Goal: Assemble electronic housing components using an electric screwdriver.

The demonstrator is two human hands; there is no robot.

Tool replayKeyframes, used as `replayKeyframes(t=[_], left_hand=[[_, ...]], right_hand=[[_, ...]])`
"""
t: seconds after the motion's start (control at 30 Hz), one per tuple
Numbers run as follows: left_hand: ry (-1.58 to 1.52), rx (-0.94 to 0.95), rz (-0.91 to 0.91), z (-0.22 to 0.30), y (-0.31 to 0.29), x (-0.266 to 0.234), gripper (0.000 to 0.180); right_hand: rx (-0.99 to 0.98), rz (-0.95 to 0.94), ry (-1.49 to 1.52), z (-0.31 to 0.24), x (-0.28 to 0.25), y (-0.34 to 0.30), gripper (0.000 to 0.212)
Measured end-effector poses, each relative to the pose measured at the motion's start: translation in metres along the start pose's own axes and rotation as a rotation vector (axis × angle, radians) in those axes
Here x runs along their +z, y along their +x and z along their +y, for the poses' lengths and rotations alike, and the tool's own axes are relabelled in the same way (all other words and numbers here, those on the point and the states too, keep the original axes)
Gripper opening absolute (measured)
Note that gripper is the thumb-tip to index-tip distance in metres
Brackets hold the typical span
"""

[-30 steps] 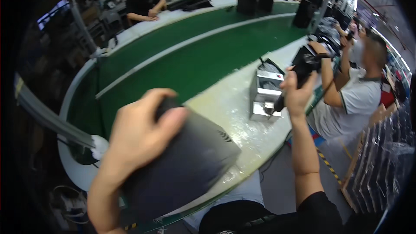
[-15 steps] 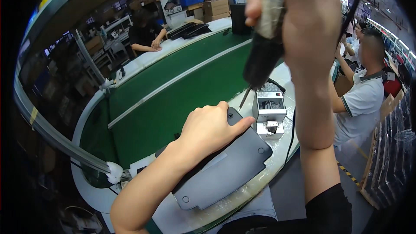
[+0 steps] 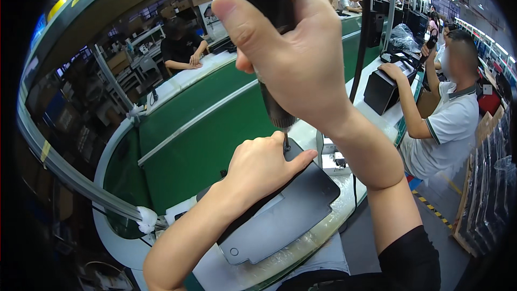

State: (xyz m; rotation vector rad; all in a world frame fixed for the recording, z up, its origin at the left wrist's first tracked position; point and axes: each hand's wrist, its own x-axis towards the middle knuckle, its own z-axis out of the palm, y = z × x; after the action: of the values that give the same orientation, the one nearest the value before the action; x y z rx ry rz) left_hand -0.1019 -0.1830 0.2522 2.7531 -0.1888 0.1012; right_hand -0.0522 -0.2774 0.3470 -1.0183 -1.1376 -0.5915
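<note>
A dark grey plastic panel (image 3: 285,213) with round recesses and notched edges lies on the worktable in front of me. My left hand (image 3: 261,164) holds it by its far part, thumb stretched over the top and fingers curled at the edge. My right hand (image 3: 307,59) is wrapped round an electric screwdriver (image 3: 277,109), held upright above the panel. The screwdriver's thin bit points down into the hole at the panel's far corner, just beside my left fingertips. Whether a screw sits under the bit cannot be made out.
A silver screw feeder (image 3: 333,161) stands right of the panel, partly behind my right forearm. A green conveyor belt (image 3: 199,167) runs beyond the table. One co-worker (image 3: 452,113) works at the right beside a black box-shaped unit (image 3: 381,91); another person (image 3: 180,48) sits across the belt.
My right hand has moved left with the screwdriver, bringing its bit from beside the panel into the corner hole. My left hand keeps its place on the panel.
</note>
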Motion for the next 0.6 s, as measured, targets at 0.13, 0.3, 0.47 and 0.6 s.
replayKeyframes(t=[0.13, 0.3, 0.47, 0.6], left_hand=[[-0.015, 0.047, 0.040, -0.005, -0.002, 0.004, 0.066], [0.031, -0.009, 0.006, -0.001, -0.001, 0.001, 0.061], [-0.019, -0.040, -0.055, 0.001, -0.003, -0.008, 0.060], [-0.127, 0.056, -0.095, -0.021, -0.022, -0.022, 0.057]], right_hand=[[-0.119, 0.147, -0.109, 0.015, 0.011, -0.001, 0.038], [0.022, 0.046, 0.078, 0.012, 0.000, -0.005, 0.050], [0.074, 0.053, 0.139, 0.011, -0.001, 0.001, 0.048], [0.059, 0.236, -0.159, -0.007, -0.037, -0.002, 0.025]])
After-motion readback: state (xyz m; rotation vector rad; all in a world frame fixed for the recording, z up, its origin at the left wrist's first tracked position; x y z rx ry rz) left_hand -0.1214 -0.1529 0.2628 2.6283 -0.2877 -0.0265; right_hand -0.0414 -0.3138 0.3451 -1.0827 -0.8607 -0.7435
